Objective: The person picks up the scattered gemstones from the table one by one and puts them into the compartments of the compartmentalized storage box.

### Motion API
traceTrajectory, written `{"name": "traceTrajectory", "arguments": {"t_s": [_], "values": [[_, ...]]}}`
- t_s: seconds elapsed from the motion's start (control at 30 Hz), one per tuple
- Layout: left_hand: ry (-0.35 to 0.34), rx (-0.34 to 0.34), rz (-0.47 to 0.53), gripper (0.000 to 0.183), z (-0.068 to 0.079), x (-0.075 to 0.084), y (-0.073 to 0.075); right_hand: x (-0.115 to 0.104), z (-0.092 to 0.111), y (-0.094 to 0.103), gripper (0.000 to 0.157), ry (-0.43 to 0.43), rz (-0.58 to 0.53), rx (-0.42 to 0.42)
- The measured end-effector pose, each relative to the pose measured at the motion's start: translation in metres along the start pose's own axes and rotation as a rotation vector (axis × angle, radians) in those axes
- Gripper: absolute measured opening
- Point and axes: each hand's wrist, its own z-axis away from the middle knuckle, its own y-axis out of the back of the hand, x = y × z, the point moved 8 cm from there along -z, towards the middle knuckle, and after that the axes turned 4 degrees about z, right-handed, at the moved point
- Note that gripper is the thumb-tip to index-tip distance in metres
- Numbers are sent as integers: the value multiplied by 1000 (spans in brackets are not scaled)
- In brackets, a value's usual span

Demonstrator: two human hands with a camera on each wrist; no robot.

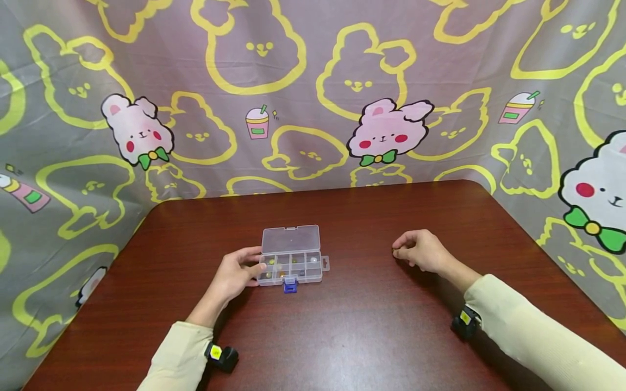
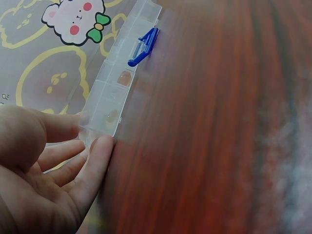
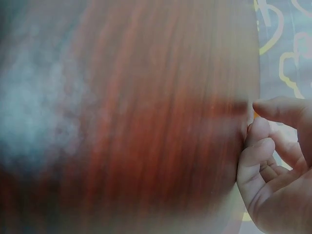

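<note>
A clear plastic compartment box (image 1: 298, 266) lies on the table with its lid (image 1: 291, 240) tipped back. Small roundish pieces in yellow-green, orange and white show in several of its compartments, and a blue latch (image 1: 290, 287) hangs at the front. My left hand (image 1: 237, 275) grips the box's left end, thumb on the near side of the rim and fingers around the end wall. Right of the box, my right hand (image 1: 421, 251) pinches a tiny orange piece (image 3: 256, 114) between thumb and fingertip, close to the tabletop. Most of that piece is hidden by the fingers.
The dark red-brown wooden table (image 1: 342, 336) has rounded far corners. A grey cloth (image 1: 313, 108) with yellow outlines and cartoon bunnies hangs behind it and along both sides. A hang tab (image 1: 325, 263) sticks out from the box's right end.
</note>
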Motion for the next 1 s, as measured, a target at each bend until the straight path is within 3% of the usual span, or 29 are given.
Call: {"name": "traceTrajectory", "arguments": {"t_s": [0.4,1.0], "values": [[-6,8,18,45,2,0,2,-5,2,-7,13,16,-83,-1],[11,2,37,46,2,0,-1,-28,1,-41,13,22,-208,-63]]}}
